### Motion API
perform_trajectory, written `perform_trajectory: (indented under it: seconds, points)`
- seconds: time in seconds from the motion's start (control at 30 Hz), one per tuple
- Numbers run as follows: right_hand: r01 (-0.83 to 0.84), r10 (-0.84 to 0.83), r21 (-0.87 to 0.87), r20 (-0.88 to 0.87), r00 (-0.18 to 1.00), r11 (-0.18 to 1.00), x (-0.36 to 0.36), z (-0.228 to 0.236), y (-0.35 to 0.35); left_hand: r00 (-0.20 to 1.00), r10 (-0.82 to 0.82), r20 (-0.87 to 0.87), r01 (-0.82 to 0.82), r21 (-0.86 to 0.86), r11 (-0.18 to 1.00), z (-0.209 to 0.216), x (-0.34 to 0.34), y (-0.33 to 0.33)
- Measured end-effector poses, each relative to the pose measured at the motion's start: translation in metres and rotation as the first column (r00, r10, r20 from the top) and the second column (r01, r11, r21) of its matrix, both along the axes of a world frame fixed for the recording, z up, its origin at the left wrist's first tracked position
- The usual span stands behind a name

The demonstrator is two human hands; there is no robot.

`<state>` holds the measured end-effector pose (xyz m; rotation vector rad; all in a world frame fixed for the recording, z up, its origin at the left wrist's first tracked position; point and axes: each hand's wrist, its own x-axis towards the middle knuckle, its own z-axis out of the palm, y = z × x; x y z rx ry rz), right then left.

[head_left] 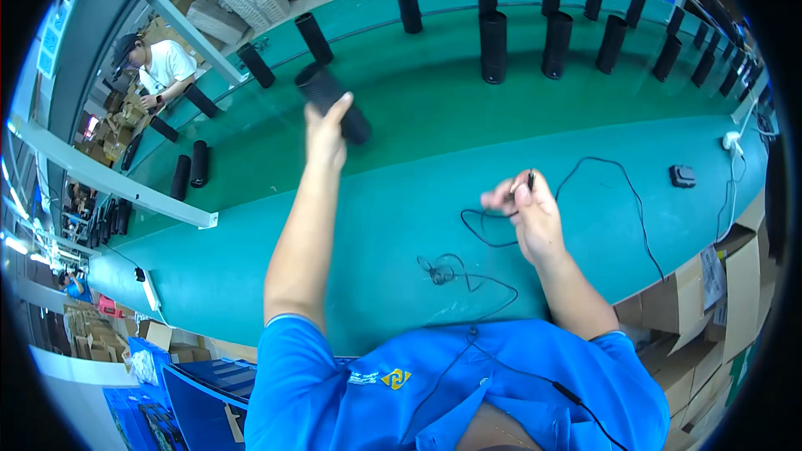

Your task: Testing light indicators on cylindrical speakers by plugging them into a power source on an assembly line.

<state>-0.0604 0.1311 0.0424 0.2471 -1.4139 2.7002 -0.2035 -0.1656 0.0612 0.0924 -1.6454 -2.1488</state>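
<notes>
Cylinder [320, 86], black and slightly blurred, tilts in the left hand [326, 135], clasped between thumb and fingers above the green belt [418, 108]; the right hand [535, 215] pinches what looks like a small black plug [531, 177], over the teal table [393, 217]; thin black cable [620, 165] loops beside that hand; more black tubes [493, 48] stand beyond.

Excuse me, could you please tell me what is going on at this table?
A person in a blue shirt holds a black cylinder in the left hand, above the green table. The right hand holds a thin black cable end. More black cylinders stand along the far side, and a small black box lies to the right. Another person in a white shirt is at the far left.
</notes>
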Motion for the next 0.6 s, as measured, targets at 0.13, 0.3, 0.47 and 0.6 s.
perform_trajectory:
  seconds: [0.13, 0.3, 0.47, 0.6]
  points:
    - [-0.412, 0.411, 0.032, 0.042, 0.911, 0.911, 0.003, -0.015, 0.007, 1.0, -0.006, 0.0, 0.006, -0.078, 0.997, -0.011, -0.071, 0.025]
    - [-0.509, 0.5, -0.02, 0.225, 0.837, 0.861, 0.0, -0.02, 0.013, 0.996, 0.063, 0.067, -0.047, -0.216, 0.975, -0.044, -0.117, 0.052]
    - [-0.485, 0.505, -0.142, 0.259, 0.823, 0.863, -0.002, -0.029, 0.017, 0.968, 0.225, 0.114, -0.142, -0.494, 0.858, -0.071, -0.106, 0.018]
    - [-0.411, 0.382, 0.026, 0.316, 0.868, 0.911, -0.007, -0.042, 0.011, 0.915, 0.403, -0.028, -0.309, -0.69, 0.654, -0.066, -0.078, -0.075]
